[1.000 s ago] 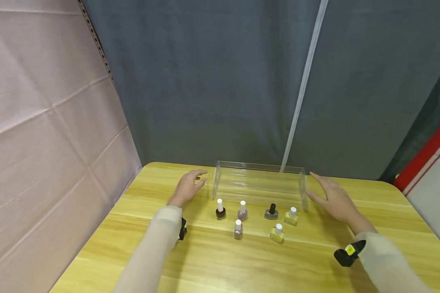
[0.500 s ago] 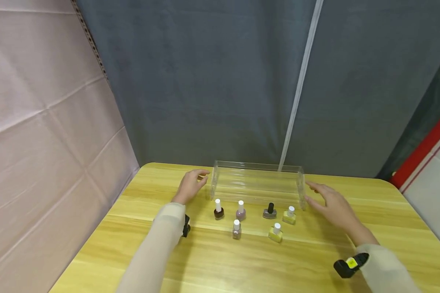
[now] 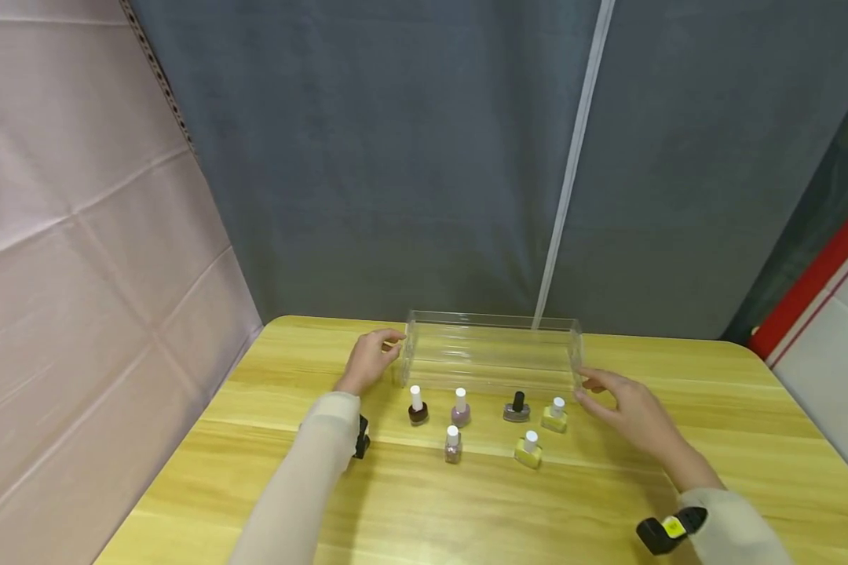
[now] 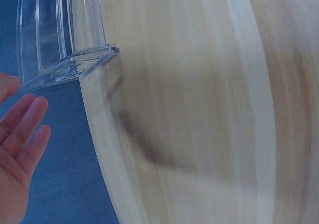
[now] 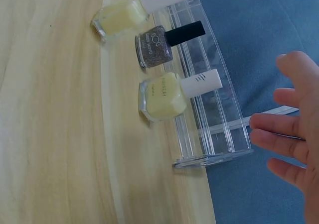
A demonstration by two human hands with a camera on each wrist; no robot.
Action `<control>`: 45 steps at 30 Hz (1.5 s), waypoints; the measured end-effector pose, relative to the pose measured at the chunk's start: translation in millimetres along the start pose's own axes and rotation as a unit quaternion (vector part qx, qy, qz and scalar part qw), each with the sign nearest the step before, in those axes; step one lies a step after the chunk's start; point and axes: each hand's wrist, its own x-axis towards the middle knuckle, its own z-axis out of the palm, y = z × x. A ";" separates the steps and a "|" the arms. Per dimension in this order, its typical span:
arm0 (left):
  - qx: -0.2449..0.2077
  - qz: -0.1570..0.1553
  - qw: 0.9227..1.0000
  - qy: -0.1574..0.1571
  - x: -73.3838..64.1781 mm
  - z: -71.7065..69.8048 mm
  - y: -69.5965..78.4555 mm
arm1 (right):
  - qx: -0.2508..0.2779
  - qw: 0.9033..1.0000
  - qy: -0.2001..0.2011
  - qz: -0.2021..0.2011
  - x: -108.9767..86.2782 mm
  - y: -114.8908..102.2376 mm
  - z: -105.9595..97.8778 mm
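A clear acrylic stepped rack stands near the table's back edge. My left hand is at its left end, fingers loosely bent. In the left wrist view the thumb tip is right at the rack's corner. At the other end, my right hand has its fingertips beside the side panel, fingers extended, gripping nothing. In front of the rack stand several nail polish bottles: a dark one, a lilac one, a grey glitter one with black cap, two yellow ones and a pinkish one.
The wood-grain table ends just behind the rack at a blue-grey curtain. A pale cloth hangs on the left. A red-edged white panel borders the right side.
My right hand has moved inward and nearer to me along the rack's right end. The left hand has come slightly closer to the left end. Bottles stay in place; the view shifts slightly.
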 end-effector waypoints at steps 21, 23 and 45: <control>-0.007 -0.011 1.000 -0.013 -9.6 7.5 -3.8 | 0.020 1.000 0.009 -0.008 -12.5 -7.9 15.2; -0.010 -0.010 1.000 -0.012 -10.3 7.7 -4.1 | 0.023 1.000 0.011 -0.011 -13.0 -8.2 16.8; -0.078 -0.019 0.997 0.005 -19.3 11.8 -5.4 | 0.030 0.999 0.009 -0.008 -20.3 -5.8 34.3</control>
